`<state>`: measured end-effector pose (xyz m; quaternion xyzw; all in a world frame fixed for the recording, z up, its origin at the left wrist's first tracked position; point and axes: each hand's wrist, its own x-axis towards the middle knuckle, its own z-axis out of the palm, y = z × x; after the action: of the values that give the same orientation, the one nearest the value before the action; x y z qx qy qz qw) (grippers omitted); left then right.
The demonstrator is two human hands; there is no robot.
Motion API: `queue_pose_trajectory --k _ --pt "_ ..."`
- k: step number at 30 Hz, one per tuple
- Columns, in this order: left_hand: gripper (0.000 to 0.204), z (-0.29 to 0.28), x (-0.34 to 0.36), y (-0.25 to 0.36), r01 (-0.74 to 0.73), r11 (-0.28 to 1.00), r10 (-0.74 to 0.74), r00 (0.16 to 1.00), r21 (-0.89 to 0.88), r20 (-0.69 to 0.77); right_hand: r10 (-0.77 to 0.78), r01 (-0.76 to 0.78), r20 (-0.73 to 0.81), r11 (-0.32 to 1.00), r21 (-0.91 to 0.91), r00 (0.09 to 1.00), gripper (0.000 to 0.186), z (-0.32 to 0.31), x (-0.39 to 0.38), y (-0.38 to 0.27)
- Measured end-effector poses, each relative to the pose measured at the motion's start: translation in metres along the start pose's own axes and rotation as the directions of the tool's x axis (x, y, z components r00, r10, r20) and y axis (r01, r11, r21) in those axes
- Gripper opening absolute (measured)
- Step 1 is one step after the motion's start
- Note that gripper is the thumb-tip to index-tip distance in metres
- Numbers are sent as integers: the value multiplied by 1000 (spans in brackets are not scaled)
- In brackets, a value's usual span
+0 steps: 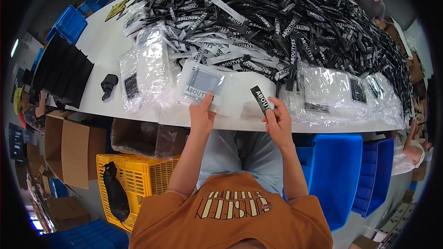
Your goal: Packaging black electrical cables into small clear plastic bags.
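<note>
My left hand [203, 113] pinches the lower edge of a clear plastic bag [226, 94] with a grey printed panel, thumb on top. The bag lies near the table's front edge. To its right, my right hand [278, 121] has its thumb and fingers closed on a short black strip [261, 98] with white lettering, held tilted over the bag's right side. Just beyond both hands rises a large heap of similar black strips [258, 23], some with white or clear parts.
Stacks of clear bags lie left [154, 60] and right [327, 87] on the white table [99, 41]. A crumpled black item [109, 85] sits farther left. Below the edge stand a yellow crate [152, 175], cardboard boxes [83, 150] and blue bins [334, 175]. Other people work around the table.
</note>
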<state>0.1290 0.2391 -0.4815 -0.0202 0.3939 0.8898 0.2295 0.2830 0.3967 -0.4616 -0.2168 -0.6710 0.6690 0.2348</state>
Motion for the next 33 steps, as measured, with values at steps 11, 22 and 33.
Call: queue_pose_trajectory --k 11,22,33 --pt "30 18 -8 -5 -22 1000 23 992 -15 122 62 -97 199 980 172 978 16 19 5 -5" --pt "17 24 -45 -1 -326 435 -37 925 839 379 -129 121 -69 986 -114 989 16 27 26 2" --pt "20 40 -30 31 -8 921 -120 945 389 303 -593 637 234 710 -299 771 8 52 29 -41"
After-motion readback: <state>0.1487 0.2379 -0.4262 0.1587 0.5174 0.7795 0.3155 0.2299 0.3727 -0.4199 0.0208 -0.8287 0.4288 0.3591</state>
